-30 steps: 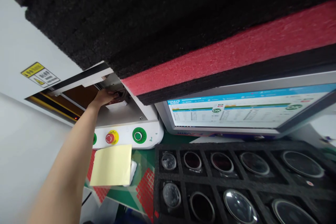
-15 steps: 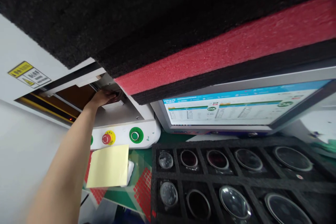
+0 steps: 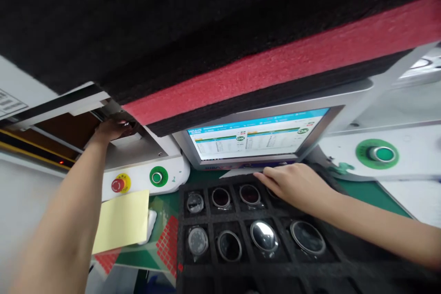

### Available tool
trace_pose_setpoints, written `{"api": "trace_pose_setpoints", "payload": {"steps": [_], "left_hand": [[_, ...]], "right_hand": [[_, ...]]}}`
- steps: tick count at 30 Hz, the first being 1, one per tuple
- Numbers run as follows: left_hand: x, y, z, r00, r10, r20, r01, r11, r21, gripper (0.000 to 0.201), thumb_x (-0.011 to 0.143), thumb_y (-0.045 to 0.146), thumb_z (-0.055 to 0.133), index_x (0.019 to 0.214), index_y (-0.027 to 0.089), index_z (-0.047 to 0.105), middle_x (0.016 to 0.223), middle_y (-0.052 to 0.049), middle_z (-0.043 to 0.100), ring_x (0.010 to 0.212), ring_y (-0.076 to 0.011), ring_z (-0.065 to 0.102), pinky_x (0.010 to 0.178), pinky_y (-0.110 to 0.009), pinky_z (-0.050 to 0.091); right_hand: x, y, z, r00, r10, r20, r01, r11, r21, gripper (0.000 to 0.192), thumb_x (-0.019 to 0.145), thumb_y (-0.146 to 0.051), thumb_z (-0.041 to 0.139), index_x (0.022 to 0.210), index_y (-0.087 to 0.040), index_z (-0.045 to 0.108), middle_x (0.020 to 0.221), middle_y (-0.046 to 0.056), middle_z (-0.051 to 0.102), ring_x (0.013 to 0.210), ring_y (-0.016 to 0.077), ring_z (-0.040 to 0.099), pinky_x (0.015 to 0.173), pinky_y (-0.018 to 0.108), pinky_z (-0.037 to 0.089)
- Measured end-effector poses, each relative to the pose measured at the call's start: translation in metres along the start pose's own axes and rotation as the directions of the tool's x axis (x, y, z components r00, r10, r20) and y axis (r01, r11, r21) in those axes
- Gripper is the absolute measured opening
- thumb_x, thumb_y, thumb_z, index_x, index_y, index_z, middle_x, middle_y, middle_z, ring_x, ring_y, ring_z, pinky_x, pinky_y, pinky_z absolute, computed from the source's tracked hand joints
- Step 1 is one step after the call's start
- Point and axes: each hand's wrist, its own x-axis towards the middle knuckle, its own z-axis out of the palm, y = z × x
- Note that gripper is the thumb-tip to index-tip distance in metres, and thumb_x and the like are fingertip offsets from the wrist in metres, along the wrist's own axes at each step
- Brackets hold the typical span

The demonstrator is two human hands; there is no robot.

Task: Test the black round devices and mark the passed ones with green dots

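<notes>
The left hand point(image 3: 109, 129) holds a small dark part point(image 3: 128, 125) inside the white machine point(image 3: 144, 156), fingers curled on it, while the right hand point(image 3: 292, 183) lies flat, fingers together, on the black tray point(image 3: 206, 220) of round glass parts, most still waiting.

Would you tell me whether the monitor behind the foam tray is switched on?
On: the monitor shows a lit table with green OK marks.

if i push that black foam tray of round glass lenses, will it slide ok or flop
The black foam tray would probably slide lightly yet flex if lifted by one edge. Its round glass lenses sit in separate pockets, so they likely won't roll, though they look fragile. The right hand rests on it.
</notes>
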Motion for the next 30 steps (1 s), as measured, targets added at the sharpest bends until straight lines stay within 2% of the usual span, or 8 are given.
{"api": "trace_pose_setpoints", "payload": {"steps": [5, 8, 10, 11, 13, 15, 22, 30], "left_hand": [[-0.052, 0.032, 0.012, 0.959, 0.041, -0.279, -0.059, 0.997, -0.057, 0.034, 0.091, 0.031, 0.057, 0.110, 0.004, 0.064, 0.116, -0.017, 0.068, 0.111, -0.0303, 0.063, 0.097, -0.048, 0.048], [-0.131, 0.047, 0.014, 0.885, 0.161, -0.436, -0.230, 0.967, -0.110, 0.029, 0.091, 0.023, 0.049, 0.105, 0.004, 0.066, 0.107, -0.016, 0.072, 0.104, -0.0277, 0.067, 0.094, -0.040, 0.051], [-0.196, 0.050, 0.010, 0.840, 0.296, -0.454, -0.383, 0.917, -0.111, 0.021, 0.088, 0.024, 0.055, 0.096, 0.010, 0.068, 0.097, -0.010, 0.074, 0.092, -0.0219, 0.070, 0.087, -0.031, 0.053], [-0.228, 0.050, 0.007, 0.782, 0.385, -0.490, -0.483, 0.871, -0.088, 0.016, 0.087, 0.021, 0.057, 0.093, 0.010, 0.068, 0.092, -0.010, 0.074, 0.088, -0.0195, 0.070, 0.086, -0.029, 0.053], [-0.284, 0.046, 0.000, 0.588, 0.657, -0.471, -0.729, 0.683, 0.043, 0.014, 0.085, 0.006, 0.059, 0.098, 0.007, 0.065, 0.092, -0.012, 0.073, 0.093, -0.0187, 0.068, 0.092, -0.029, 0.051], [-0.324, 0.041, -0.006, 0.520, 0.757, -0.395, -0.800, 0.594, 0.083, 0.022, 0.084, -0.003, 0.058, 0.102, 0.006, 0.063, 0.094, -0.013, 0.072, 0.096, -0.0183, 0.066, 0.095, -0.030, 0.049], [-0.373, 0.023, -0.014, 0.637, 0.663, -0.393, -0.733, 0.679, -0.044, 0.017, 0.092, 0.007, 0.049, 0.098, 0.014, 0.063, 0.090, -0.008, 0.072, 0.090, -0.0131, 0.068, 0.090, -0.022, 0.050], [-0.398, 0.007, -0.029, 0.639, 0.638, -0.429, -0.714, 0.700, -0.023, 0.017, 0.093, 0.012, 0.047, 0.094, 0.018, 0.063, 0.088, -0.005, 0.073, 0.085, -0.0111, 0.071, 0.088, -0.017, 0.052]], "right_hand": [[0.016, -0.018, 0.010, 0.999, 0.051, 0.013, -0.050, 0.996, -0.073, 0.040, 0.101, -0.026, 0.039, 0.086, -0.012, 0.073, 0.081, 0.015, 0.075, 0.079, 0.0297, 0.074, 0.064, 0.035, 0.053], [0.020, -0.021, 0.014, 0.997, 0.080, 0.003, -0.079, 0.993, -0.088, 0.036, 0.102, -0.024, 0.040, 0.093, -0.011, 0.072, 0.083, 0.012, 0.075, 0.081, 0.0243, 0.074, 0.068, 0.035, 0.056], [0.022, -0.021, 0.016, 0.995, 0.097, 0.007, -0.096, 0.991, -0.095, 0.029, 0.101, -0.025, 0.044, 0.104, -0.011, 0.069, 0.086, 0.008, 0.074, 0.082, 0.0203, 0.072, 0.072, 0.036, 0.058], [0.023, -0.022, 0.016, 0.995, 0.099, 0.011, -0.097, 0.990, -0.097, 0.026, 0.101, -0.025, 0.047, 0.109, -0.011, 0.067, 0.089, 0.007, 0.074, 0.083, 0.0188, 0.072, 0.074, 0.036, 0.058], [0.023, -0.023, 0.016, 0.995, 0.103, 0.015, -0.101, 0.990, -0.101, 0.025, 0.099, -0.027, 0.051, 0.113, -0.012, 0.064, 0.092, 0.006, 0.072, 0.085, 0.0176, 0.071, 0.077, 0.037, 0.059], [0.023, -0.026, 0.016, 0.993, 0.118, 0.008, -0.116, 0.988, -0.103, 0.025, 0.099, -0.031, 0.052, 0.111, -0.012, 0.065, 0.095, 0.006, 0.071, 0.087, 0.0176, 0.070, 0.080, 0.038, 0.058], [0.015, -0.038, 0.011, 0.979, 0.191, -0.065, -0.193, 0.980, -0.037, 0.029, 0.097, -0.037, 0.055, 0.101, -0.011, 0.066, 0.097, 0.007, 0.070, 0.090, 0.0178, 0.068, 0.084, 0.039, 0.057], [0.016, -0.050, -0.010, 0.932, 0.332, -0.148, -0.306, 0.936, 0.172, 0.039, 0.099, -0.046, 0.047, 0.090, -0.013, 0.067, 0.088, 0.005, 0.071, 0.086, 0.0165, 0.068, 0.084, 0.038, 0.054]]}}
